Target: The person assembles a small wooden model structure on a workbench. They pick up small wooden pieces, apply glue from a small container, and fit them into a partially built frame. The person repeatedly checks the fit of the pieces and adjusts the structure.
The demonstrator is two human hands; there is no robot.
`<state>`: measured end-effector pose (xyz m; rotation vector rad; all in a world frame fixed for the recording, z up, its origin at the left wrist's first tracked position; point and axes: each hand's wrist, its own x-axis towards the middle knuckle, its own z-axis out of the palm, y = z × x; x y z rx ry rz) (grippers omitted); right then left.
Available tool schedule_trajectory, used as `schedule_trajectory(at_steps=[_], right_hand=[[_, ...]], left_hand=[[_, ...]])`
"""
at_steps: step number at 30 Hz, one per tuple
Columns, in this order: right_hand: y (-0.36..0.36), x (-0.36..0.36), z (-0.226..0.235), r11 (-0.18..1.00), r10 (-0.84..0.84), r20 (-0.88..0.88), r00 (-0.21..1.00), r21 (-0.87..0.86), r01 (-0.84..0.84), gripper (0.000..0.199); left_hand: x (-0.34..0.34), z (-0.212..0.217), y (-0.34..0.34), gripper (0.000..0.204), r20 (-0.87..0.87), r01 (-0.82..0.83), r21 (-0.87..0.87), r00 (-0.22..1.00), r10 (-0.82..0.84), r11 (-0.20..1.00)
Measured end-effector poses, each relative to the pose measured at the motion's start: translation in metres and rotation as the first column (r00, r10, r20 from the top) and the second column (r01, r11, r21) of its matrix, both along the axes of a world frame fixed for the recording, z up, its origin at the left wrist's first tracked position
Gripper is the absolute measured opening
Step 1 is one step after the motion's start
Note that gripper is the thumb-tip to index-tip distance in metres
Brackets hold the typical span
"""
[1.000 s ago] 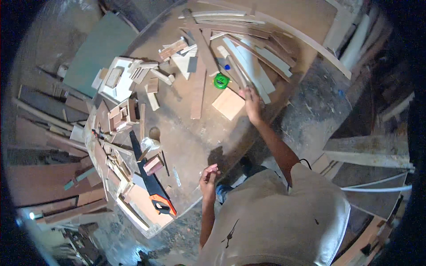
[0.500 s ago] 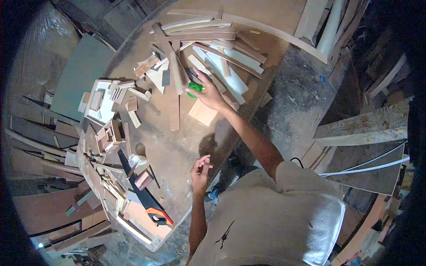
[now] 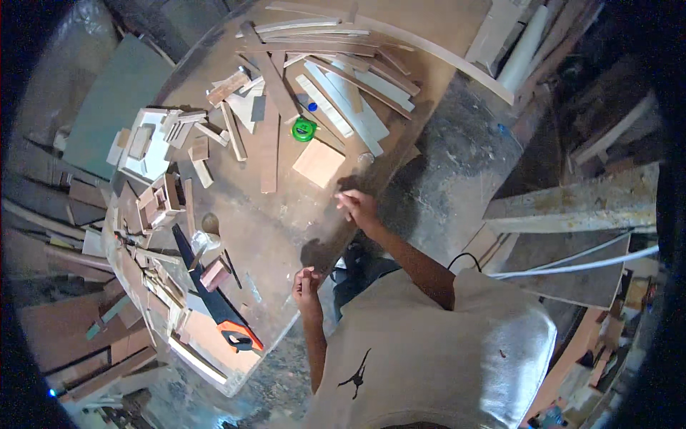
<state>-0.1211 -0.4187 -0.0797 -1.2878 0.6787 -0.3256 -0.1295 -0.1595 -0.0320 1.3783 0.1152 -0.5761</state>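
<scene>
My right hand [image 3: 359, 209] hovers over the table's near edge, its fingers loosely bent and apart, with nothing visible in them. My left hand [image 3: 306, 283] is at the table edge close to my body, fingers curled inward; whatever they may hold is hidden. Beyond my right hand lies a square, pale wooden block [image 3: 319, 163]. Just past it, a green tape measure [image 3: 304, 129] rests on the table beside the end of a long brown wood strip [image 3: 281, 89]. A small blue round object [image 3: 312, 106] sits slightly farther off.
Wood strips and white boards [image 3: 357, 107] are piled at the far side. A handsaw [image 3: 214, 293] with an orange and black handle lies at left, near a reddish block [image 3: 214, 274] and a small wooden box frame [image 3: 158, 204]. A thick beam [image 3: 572, 201] stands to the right.
My right hand has let go of the green tape measure and drawn back toward my body. The tape measure now lies on the table. My left hand stays near the edge, fingers curled.
</scene>
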Motion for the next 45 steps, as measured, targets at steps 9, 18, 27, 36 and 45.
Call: schedule_trajectory(at_steps=[9,18,27,36,45], right_hand=[[-0.215,0.006,-0.028,0.442,-0.472,0.048,0.880,-0.851,0.283,0.043],[-0.307,-0.001,-0.052,0.133,-0.406,-0.107,0.908,-0.989,-0.057,0.026],[-0.243,-0.016,0.032,0.617,0.731,-0.157,0.664,-0.264,-0.742,0.039],[-0.437,0.061,0.004,0.958,0.076,-0.075,0.994,0.281,-0.052,0.057],[-0.386,0.048,0.024,0.903,0.273,0.185,0.944,0.288,-0.318,0.039]], left_hand=[[0.038,-0.017,0.014,0.028,-0.025,0.018,0.062,1.000,-0.017,0.998],[0.045,-0.015,-0.081,0.026,-0.026,-0.140,0.031,0.990,0.141,0.990],[0.075,0.018,-0.341,0.046,-0.014,0.093,-0.146,0.995,-0.097,0.985],[0.178,0.021,-0.266,0.050,0.274,-0.149,0.388,0.961,0.040,0.910],[0.176,0.035,-0.345,0.049,0.391,-0.024,0.281,0.916,-0.092,0.959]])
